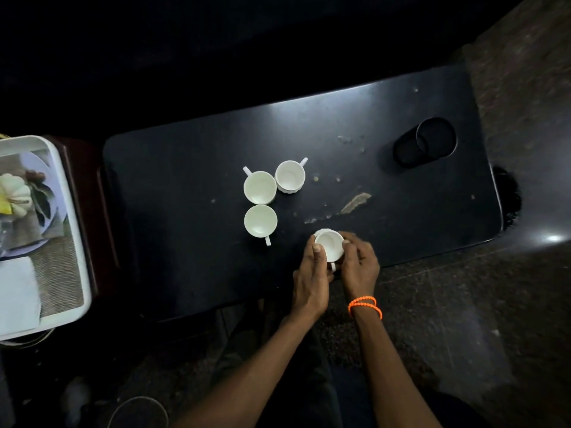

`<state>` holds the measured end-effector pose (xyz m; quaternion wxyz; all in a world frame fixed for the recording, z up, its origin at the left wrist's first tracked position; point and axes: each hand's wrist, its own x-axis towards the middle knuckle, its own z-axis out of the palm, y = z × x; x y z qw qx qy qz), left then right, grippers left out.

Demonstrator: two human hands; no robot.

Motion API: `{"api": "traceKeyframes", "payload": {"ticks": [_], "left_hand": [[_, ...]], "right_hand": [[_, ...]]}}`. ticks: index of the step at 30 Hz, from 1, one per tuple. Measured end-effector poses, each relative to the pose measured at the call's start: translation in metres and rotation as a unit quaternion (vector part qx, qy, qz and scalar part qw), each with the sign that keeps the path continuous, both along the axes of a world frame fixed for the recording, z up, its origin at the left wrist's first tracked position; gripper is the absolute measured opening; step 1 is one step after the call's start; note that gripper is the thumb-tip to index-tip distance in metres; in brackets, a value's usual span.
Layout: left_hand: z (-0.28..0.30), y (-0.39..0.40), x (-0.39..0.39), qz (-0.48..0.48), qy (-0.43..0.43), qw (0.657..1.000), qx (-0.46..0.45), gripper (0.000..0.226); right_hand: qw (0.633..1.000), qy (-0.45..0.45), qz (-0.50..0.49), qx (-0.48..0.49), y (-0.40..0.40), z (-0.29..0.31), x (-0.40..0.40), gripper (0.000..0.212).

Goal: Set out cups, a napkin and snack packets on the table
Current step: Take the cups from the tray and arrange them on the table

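Three white cups stand upright on the black table (191, 168): one (259, 187) with its handle to the upper left, a ribbed one (289, 176) touching it on the right, and a third (260, 221) below with its handle toward me. A fourth white cup (329, 244) sits near the table's front edge, clasped from both sides. My left hand (312, 279) wraps its left side and my right hand (358, 261), with orange bands on the wrist, wraps its right side. A white napkin (17, 291) lies on the tray at the left.
A white tray (81, 242) with a printed picture rests on a dark stand left of the table. A black round holder (428, 145) lies on the table's far right. Scuffed patches mark the table's middle. Speckled stone floor lies to the right and below.
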<state>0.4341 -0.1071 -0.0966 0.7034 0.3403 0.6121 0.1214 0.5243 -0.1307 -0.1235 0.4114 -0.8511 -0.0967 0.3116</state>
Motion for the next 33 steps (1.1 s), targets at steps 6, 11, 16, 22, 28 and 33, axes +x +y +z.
{"api": "traceKeyframes", "payload": {"ticks": [6,11,16,22,28,33], "left_hand": [[-0.006,-0.013,-0.006,-0.03,0.002,1.0,-0.001,0.084],[-0.006,-0.021,-0.005,-0.063,0.018,0.998,-0.004,0.061],[-0.007,-0.028,-0.005,-0.08,0.027,0.996,-0.002,0.084],[-0.009,-0.025,-0.011,-0.095,0.02,0.995,-0.006,0.093],[0.002,0.002,-0.04,0.034,0.033,0.998,-0.035,0.085],[0.0,0.036,-0.091,0.142,0.139,0.98,0.032,0.069]], "right_hand": [[1.0,-0.01,0.002,-0.017,-0.012,-0.001,-0.001,0.029],[0.999,-0.017,-0.026,-0.019,-0.016,0.002,-0.001,0.03],[0.999,-0.001,-0.037,-0.026,-0.021,0.002,-0.002,0.026],[0.999,0.006,-0.04,-0.032,-0.022,0.002,-0.002,0.026],[0.99,-0.068,-0.123,-0.019,-0.026,0.016,0.001,0.024],[0.983,-0.175,-0.036,0.044,-0.007,0.042,-0.021,0.031]]}}
